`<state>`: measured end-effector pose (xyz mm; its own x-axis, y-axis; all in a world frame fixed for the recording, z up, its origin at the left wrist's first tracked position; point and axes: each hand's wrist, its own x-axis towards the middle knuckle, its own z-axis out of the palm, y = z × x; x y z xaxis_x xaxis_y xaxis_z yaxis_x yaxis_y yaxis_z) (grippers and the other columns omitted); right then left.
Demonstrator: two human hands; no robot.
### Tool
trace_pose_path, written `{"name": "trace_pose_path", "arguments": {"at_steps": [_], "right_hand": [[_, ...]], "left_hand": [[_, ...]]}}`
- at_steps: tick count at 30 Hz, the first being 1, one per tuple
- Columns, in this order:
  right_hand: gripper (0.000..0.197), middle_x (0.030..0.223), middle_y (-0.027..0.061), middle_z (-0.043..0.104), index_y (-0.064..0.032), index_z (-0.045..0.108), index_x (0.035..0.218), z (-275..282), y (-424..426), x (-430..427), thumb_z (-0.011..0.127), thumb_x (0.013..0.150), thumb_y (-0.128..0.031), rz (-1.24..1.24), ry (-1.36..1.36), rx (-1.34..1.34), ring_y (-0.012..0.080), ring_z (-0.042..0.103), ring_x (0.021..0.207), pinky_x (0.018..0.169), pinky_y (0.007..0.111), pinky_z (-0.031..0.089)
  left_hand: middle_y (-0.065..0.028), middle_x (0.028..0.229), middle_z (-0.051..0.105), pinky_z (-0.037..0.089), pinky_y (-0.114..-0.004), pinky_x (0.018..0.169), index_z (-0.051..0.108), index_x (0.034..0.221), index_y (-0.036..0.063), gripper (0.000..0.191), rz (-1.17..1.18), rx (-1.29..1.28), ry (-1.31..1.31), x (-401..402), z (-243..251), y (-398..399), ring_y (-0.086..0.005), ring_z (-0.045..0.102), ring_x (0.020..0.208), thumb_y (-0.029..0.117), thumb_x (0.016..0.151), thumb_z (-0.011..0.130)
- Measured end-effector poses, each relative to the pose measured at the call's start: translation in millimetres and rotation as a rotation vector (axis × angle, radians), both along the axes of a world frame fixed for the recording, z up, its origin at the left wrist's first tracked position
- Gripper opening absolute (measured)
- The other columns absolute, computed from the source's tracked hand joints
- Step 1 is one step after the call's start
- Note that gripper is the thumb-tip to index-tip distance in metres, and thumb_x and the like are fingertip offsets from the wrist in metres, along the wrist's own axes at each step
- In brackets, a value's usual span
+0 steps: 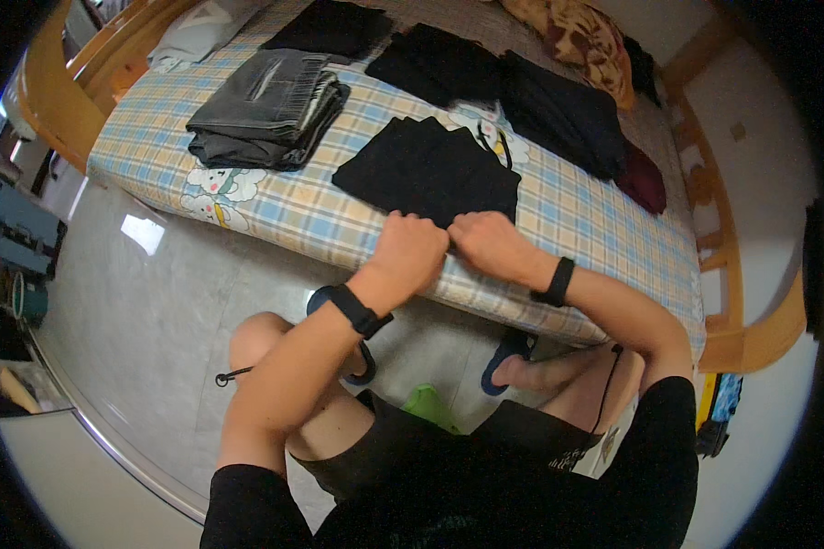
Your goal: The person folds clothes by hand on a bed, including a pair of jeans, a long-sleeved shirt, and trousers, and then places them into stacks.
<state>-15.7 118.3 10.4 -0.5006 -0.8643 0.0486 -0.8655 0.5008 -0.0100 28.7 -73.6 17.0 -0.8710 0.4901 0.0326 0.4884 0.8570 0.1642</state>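
Note:
A black cloth garment [429, 168] lies spread on the bed, its far edge jagged with folds and a black cord loop at its right. My left hand [412, 250] is curled on the garment's near edge, gripping the fabric. Close beside it, almost touching, my right hand [491, 243] also has its fingers closed on that edge. The fingertips of both hands are hidden beneath the knuckles. A dark band circles each wrist.
A stack of folded grey jeans [261, 110] sits on the plaid bedsheet [302, 206] to the left. Dark folded clothes [439, 65] and dark trousers [559, 113] lie farther back. A maroon cloth [642, 178] rests at the right, near the wooden bed rail [724, 274].

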Motion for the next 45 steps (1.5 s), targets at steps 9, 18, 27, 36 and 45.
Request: {"name": "trace_pose_path", "arguments": {"at_steps": [9, 18, 27, 36, 45], "right_hand": [[0.047, 0.104, 0.0202, 0.07, -0.0002, 0.071, 0.105, -8.0, 15.3, -18.5, 0.075, 0.086, -0.043, -0.382, 0.001, -0.624, 0.0314, 0.067, 0.089, 0.071, 0.04, 0.054], [0.07, 0.127, 0.0234, 0.063, 0.0156, 0.051, 0.129, -6.6, 32.3, -50.4, 0.08, 0.084, -0.029, -0.943, -1.532, -1.069, 0.031, 0.067, 0.109, 0.095, 0.037, 0.055], [0.053, 0.117, 0.0209, 0.066, 0.0098, 0.056, 0.123, -7.0, 78.8, -6.9, 0.077, 0.084, -0.018, -1.113, -1.089, -1.329, 0.0292, 0.067, 0.107, 0.093, 0.04, 0.055], [0.096, 0.117, 0.0262, 0.061, 0.0059, 0.024, 0.143, -31.8, 207.3, 0.7, 0.087, 0.076, -0.022, -1.391, -0.423, -1.244, 0.0288, 0.066, 0.099, 0.084, 0.036, 0.056], [0.063, 0.121, 0.0195, 0.053, -0.0009, 0.051, 0.128, 32.2, 112.7, -25.9, 0.08, 0.076, -0.02, -0.778, 0.103, -0.719, 0.0359, 0.05, 0.117, 0.101, 0.047, 0.042]], "left_hand": [[-0.0259, 0.101, 0.072, 0.056, -0.045, 0.083, 0.074, 0.096, -0.0005, 0.035, 0.373, -0.12, -0.267, -15.4, 14.8, -58.6, -0.0387, 0.071, 0.096, 0.032, 0.087, 0.065], [-0.0379, 0.112, 0.062, 0.051, -0.049, 0.092, -0.002, 0.155, -0.0026, 0.111, 0.289, 0.513, -0.237, -42.6, -25.2, -23.4, -0.0507, 0.063, 0.103, 0.01, 0.077, 0.076], [-0.0297, 0.132, 0.054, 0.047, -0.046, 0.103, 0.042, 0.145, 0.0052, 0.073, 0.072, 0.689, -0.259, -56.4, -34.4, 10.6, -0.0454, 0.055, 0.122, 0.002, 0.077, 0.071], [-0.0236, 0.139, 0.054, 0.044, -0.043, 0.106, 0.053, 0.141, 0.0042, 0.061, -0.252, 0.474, -0.297, -41.3, -34.6, 60.0, -0.0401, 0.053, 0.124, 0.025, 0.086, 0.069], [-0.0184, 0.143, 0.05, 0.045, -0.045, 0.101, 0.038, 0.15, 0.0086, 0.074, -0.284, 0.085, 0.113, -12.8, -42.4, 56.6, -0.0346, 0.049, 0.13, 0.032, 0.088, 0.069]]}}
